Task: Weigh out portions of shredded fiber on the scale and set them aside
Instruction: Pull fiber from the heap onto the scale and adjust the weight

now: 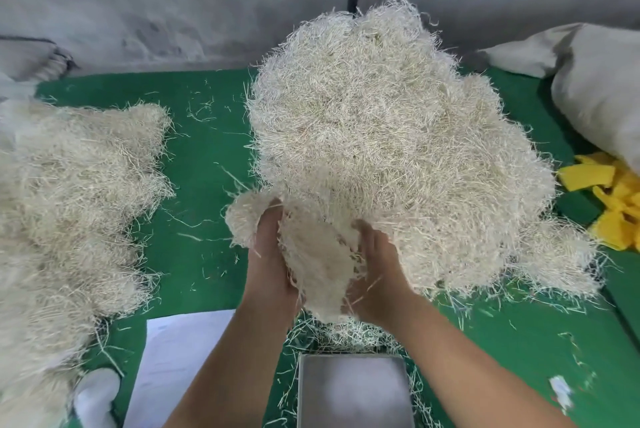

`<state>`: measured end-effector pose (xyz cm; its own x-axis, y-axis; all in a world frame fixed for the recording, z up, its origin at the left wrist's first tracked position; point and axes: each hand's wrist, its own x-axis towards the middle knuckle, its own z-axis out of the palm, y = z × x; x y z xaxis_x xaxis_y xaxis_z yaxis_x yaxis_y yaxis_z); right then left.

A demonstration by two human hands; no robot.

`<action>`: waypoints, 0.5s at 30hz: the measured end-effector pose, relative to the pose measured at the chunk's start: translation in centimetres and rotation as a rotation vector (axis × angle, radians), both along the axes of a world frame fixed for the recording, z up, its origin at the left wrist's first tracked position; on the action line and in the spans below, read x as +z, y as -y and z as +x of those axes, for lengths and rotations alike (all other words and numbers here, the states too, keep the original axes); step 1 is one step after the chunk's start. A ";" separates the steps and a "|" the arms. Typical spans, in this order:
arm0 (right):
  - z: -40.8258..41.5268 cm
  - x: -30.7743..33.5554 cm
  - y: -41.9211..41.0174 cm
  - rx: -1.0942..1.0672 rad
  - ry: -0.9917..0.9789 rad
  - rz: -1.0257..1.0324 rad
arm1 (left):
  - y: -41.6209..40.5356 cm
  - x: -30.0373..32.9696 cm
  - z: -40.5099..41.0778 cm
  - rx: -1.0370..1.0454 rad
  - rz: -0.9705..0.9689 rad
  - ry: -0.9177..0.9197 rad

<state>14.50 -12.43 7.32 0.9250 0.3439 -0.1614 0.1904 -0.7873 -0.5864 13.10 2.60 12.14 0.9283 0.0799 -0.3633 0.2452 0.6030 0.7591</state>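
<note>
Two hands, left hand and right hand, sharing one clump of fiber. Two fiber heaps: big heap center, second heap left. One scale pan near, one grey sack far right, one cluster of yellow pieces right.

Both bare forearms reach forward, left hand and right hand cupped facing each other, fingers curled.

Grey wall behind a green-covered table.
</note>
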 end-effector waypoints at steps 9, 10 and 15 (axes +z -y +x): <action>1.4 -3.4 2.6 -0.061 -0.138 0.082 | -1.7 4.3 0.4 0.138 0.091 0.210; 1.4 -3.5 3.7 -0.052 -0.153 0.059 | -2.5 4.0 0.7 0.171 0.104 0.222; 1.2 -3.2 5.3 0.215 -0.022 -0.127 | -5.4 1.2 1.1 0.201 0.221 0.169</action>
<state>15.74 -17.71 4.17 0.8286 0.5079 -0.2356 0.3495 -0.7980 -0.4910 14.20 8.00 13.32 0.9314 0.3273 -0.1590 -0.0026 0.4427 0.8967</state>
